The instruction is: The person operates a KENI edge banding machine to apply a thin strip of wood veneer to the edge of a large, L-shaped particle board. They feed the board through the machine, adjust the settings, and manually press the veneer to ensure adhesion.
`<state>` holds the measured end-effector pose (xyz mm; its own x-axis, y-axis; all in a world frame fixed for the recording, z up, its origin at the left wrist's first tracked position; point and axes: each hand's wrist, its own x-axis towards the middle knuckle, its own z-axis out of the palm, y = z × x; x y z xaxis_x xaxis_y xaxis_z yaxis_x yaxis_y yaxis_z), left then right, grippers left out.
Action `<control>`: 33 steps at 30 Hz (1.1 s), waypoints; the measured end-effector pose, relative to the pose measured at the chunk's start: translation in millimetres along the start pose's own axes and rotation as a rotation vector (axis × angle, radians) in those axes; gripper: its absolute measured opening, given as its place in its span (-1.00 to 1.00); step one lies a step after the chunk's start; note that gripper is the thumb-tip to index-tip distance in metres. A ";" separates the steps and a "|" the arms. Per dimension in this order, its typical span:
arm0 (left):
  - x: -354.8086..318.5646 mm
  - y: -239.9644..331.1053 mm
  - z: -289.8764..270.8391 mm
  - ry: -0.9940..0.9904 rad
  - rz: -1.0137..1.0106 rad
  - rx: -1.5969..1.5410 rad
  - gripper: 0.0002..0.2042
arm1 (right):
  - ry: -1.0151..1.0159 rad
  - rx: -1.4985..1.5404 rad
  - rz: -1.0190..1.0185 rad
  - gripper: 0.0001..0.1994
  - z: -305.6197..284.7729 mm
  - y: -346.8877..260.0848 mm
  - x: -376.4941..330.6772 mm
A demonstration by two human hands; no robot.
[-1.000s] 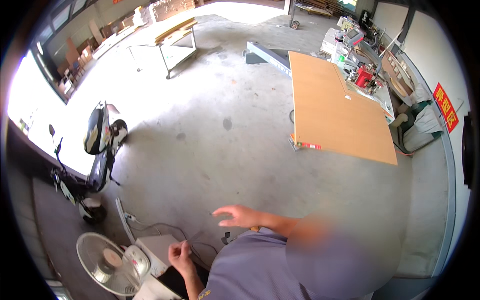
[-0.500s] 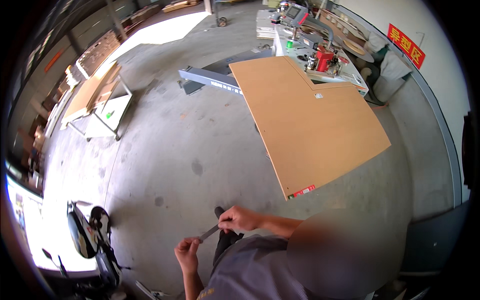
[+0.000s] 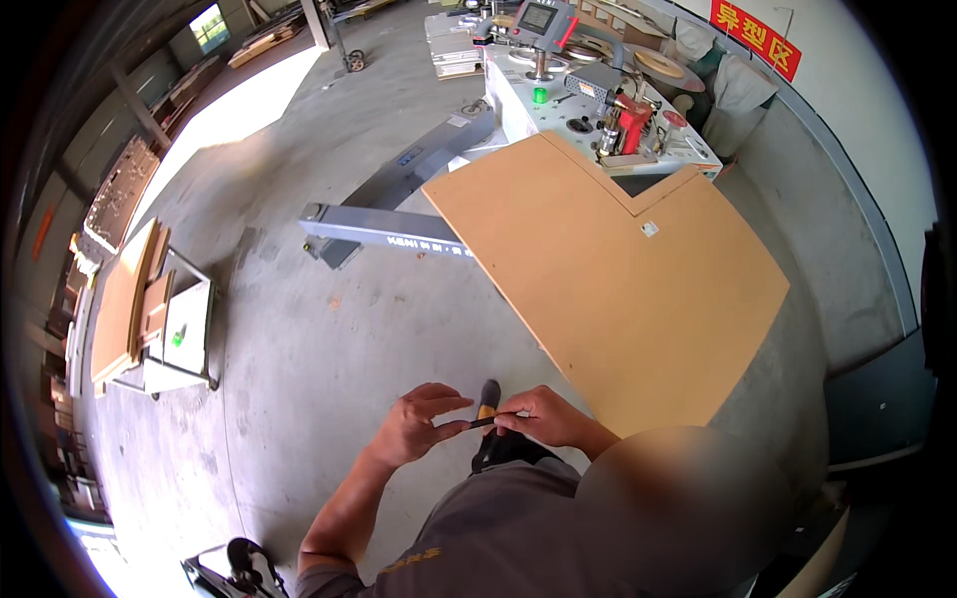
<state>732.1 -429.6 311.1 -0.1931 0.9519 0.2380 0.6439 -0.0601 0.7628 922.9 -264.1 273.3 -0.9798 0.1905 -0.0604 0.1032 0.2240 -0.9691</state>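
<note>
Close in front of my body, my right hand (image 3: 541, 415) pinches a thin dark strip (image 3: 482, 423) between thumb and fingers. Its left end reaches the thumb tip of my left hand (image 3: 417, 427). The fingers of that hand are parted, with a gap between thumb and forefinger. Whether the strip is a file, a blade or something else cannot be made out. Just beyond my right hand lies a large light-brown board (image 3: 618, 299) with a corner notch and a small white label; its near edge passes behind my right forearm.
At the far right, a white workbench (image 3: 518, 110) carries a screen unit (image 3: 543, 22) and a red power tool (image 3: 634, 125). A grey metal beam (image 3: 384, 227) sticks out left from under the board. A trolley with boards (image 3: 130, 299) stands at left, a scooter-like vehicle (image 3: 239, 568) at lower left.
Both hands have moved up and to the right in view. The left thumb and forefinger have parted from their pinch on the strip. The surroundings have shifted left as my head turned.
</note>
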 end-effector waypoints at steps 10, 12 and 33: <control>235.9 -127.7 -70.4 -0.205 -0.199 0.078 -0.92 | 0.466 -0.225 -0.190 -0.65 -154.8 72.1 217.3; 279.5 -162.7 -79.6 -0.119 -0.252 0.006 -0.91 | 0.855 -0.666 -0.126 -0.49 -218.6 142.1 247.9; 840.0 -380.5 235.7 -0.279 -0.160 -0.468 -0.76 | 1.137 -0.915 1.164 -0.22 -358.4 302.2 191.3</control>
<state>499.4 463.7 79.2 -0.0177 0.9996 -0.0220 0.2134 0.0253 0.9766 828.0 182.6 54.6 0.1709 0.9849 0.0277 0.9778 -0.1661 -0.1276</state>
